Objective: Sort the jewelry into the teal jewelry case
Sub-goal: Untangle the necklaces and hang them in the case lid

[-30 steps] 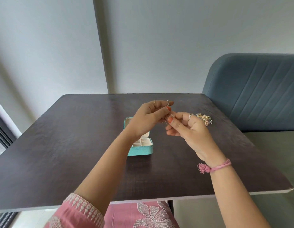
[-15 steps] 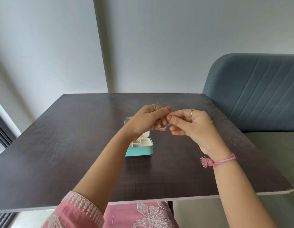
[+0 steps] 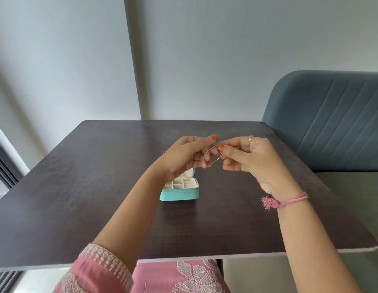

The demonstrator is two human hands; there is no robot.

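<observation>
Pinching a thin silver hoop (image 3: pixel 212 158) between them, both hands are raised above the dark surface (image 3: pixel 82 187). The left hand (image 3: pixel 188 157) has its thumb and curled fingers (image 3: pixel 205 164) clamped on the hoop's left side; its thumbnail is painted orange and a gold-toned ring (image 3: pixel 195 138) sits on one finger. The right hand (image 3: pixel 253 159) has its thumb and forefinger pressed together on the hoop's upper right, the other fingers curled beneath; a silver ring (image 3: pixel 251 138) shows on one finger. The hoop is fine round wire, curved, partly hidden by the fingers; whether it is closed cannot be told.

The teal jewelry case (image 3: pixel 179 192) lies on the surface just below and behind the left hand, lid open. Its outer shell is a rounded rectangle with a fine-grained texture; the lining is cream, divided into small square compartments and a row of ridged slots. The lid is mostly hidden by the left wrist.

The surface is dark brown with a wood-grain finish and a pale edge. A pink thread band (image 3: pixel 285 200) with a frayed tassel circles the right wrist. A pink sleeve (image 3: pixel 99 269) with white embroidery covers the left forearm's lower part. A blue-grey upholstered seat back (image 3: pixel 331 115) with stitched diagonal channels stands at the right.
</observation>
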